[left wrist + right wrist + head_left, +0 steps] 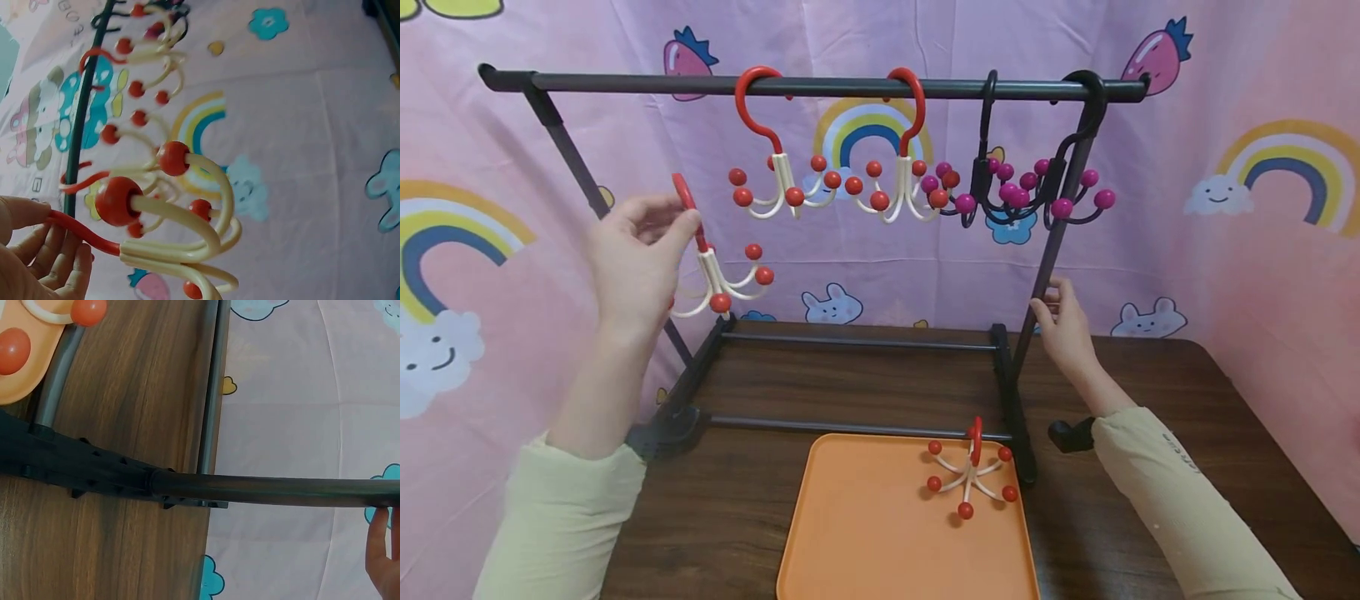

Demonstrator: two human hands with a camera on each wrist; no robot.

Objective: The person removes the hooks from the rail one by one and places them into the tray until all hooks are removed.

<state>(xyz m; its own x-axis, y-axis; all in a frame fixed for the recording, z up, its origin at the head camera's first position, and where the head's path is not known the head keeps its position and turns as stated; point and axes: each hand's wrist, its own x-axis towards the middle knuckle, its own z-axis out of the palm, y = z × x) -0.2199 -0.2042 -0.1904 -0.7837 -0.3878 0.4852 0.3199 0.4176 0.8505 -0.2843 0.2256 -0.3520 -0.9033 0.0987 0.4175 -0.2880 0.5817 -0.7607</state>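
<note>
My left hand (pixel 643 258) pinches the red hook of a cream, several-armed hanger (pixel 711 271) with red ball tips, to the left of the hanging ones. In the left wrist view its red stem (pixel 94 239) runs out from between thumb and fingers. Two matching hangers, the left one (pixel 782 179) and the middle one (pixel 904 183), hang from the black rack's top bar (pixel 842 86). Beyond them hang black hangers (pixel 1056 179) with magenta balls. My right hand (pixel 1067 329) touches the rack's right upright (pixel 1051 242); straight fingertips (pixel 378 531) meet the pole in the right wrist view.
One more red-and-cream hanger (pixel 970 475) stands on the orange tray (pixel 880 525), near its back right corner. The rack's base bar (pixel 842 428) runs just behind the tray on the dark wooden table (pixel 1112 533). A patterned pink curtain (pixel 880 287) closes off the back.
</note>
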